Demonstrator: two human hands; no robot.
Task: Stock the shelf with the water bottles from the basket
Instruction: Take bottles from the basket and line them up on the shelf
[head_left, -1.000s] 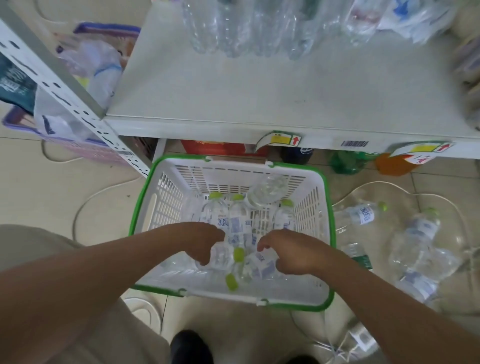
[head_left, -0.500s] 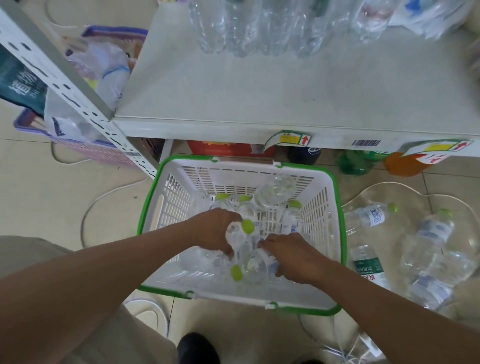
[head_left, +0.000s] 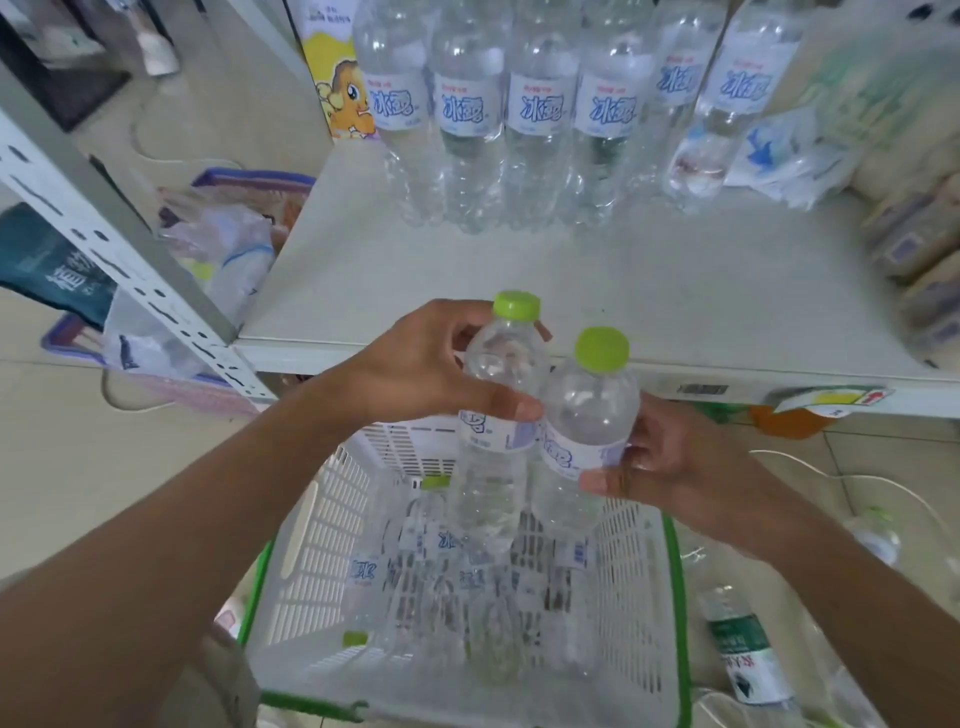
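My left hand grips one clear water bottle with a green cap, upright, above the basket. My right hand grips a second green-capped water bottle right beside it, the two bottles touching. Both are held just in front of the white shelf edge. Below them the white basket with green rim holds several more water bottles lying in a heap. A row of several water bottles stands at the back of the shelf.
A perforated shelf upright slants at the left with bags behind it. Plastic packets and wrapped goods sit at the shelf's right. Loose bottles lie on the floor right of the basket. Price tags hang on the shelf edge.
Both hands have risen out of the basket, each lifting a bottle up to shelf-edge height. The view has tilted up toward the shelf.
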